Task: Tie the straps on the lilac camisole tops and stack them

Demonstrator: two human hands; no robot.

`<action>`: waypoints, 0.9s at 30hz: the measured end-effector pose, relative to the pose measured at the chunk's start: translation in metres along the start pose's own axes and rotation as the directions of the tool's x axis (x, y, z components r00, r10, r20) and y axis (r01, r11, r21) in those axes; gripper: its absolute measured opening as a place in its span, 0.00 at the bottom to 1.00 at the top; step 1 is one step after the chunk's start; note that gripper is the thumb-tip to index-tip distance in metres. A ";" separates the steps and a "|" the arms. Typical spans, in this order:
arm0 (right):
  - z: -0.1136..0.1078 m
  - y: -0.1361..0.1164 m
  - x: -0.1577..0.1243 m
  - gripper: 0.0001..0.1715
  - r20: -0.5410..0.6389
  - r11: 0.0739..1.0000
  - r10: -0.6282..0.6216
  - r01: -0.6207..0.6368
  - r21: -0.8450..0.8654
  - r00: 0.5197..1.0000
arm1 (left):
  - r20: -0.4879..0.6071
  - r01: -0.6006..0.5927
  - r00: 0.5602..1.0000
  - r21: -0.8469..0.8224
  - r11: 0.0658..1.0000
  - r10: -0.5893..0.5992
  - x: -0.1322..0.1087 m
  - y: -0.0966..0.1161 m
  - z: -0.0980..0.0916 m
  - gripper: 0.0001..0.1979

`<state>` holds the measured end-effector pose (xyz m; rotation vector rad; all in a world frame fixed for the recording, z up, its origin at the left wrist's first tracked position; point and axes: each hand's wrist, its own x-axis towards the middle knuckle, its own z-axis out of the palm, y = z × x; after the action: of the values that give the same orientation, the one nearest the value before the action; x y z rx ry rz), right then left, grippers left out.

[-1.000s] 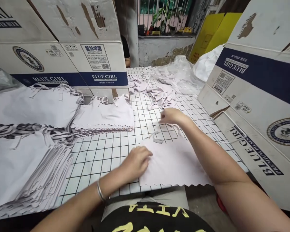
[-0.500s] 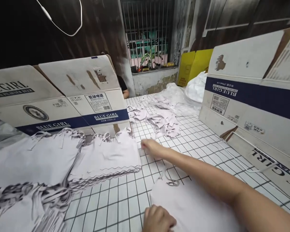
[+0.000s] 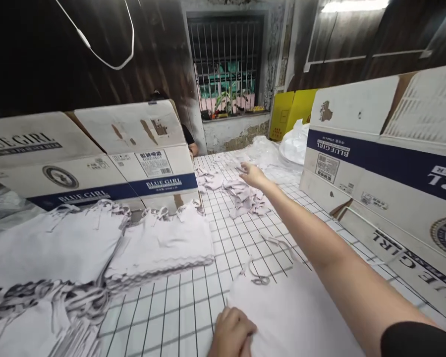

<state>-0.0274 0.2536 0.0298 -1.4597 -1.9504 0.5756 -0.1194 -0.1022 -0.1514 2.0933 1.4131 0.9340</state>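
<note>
A pale lilac strap top (image 3: 293,307) lies flat in front of me, its thin straps stretched out on the grid-patterned table (image 3: 171,307). My left hand (image 3: 232,329) is at the top's left edge, with its fingers curled over the cloth. Farther forward, my right hand (image 3: 252,176) reaches over the table with its fingers apart and nothing visible in them. Just below it is a loose heap of crumpled pale fabric pieces (image 3: 247,198). Part of the top is hidden behind my right arm.
Stacked pale tops (image 3: 163,243) and more garments (image 3: 59,248) fill the left side. Opened cardboard boxes stand left (image 3: 126,173) and right (image 3: 379,148). Clear plastic bags (image 3: 262,148) and a yellow box (image 3: 292,111) are at the back. Behind the left box, a person's arm (image 3: 191,144) shows.
My right hand has moved forward from beside the stacked tops to above the crumpled pieces, and its fingers have spread. My left hand stays at the top's edge. The view has tilted up slightly.
</note>
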 end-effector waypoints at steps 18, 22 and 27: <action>0.042 0.056 -0.208 0.10 0.559 0.678 -0.592 0.734 -0.043 0.580 | 0.154 -0.042 0.988 0.290 0.956 -0.004 -0.005 0.040 -0.024 0.11; 0.009 0.039 -0.209 0.14 0.553 0.689 -0.528 0.706 -0.164 0.644 | 0.210 0.030 0.972 0.349 0.937 -0.109 0.000 0.051 -0.029 0.12; -0.030 0.039 -0.250 0.17 0.502 0.730 -0.469 0.639 -0.244 0.727 | 0.186 0.206 0.953 0.185 0.961 -0.240 0.004 0.067 -0.034 0.12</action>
<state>0.0684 0.0251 -0.0307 -0.8788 -2.8331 0.1965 -0.1016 -0.1241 -0.0817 2.0211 1.6199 0.5100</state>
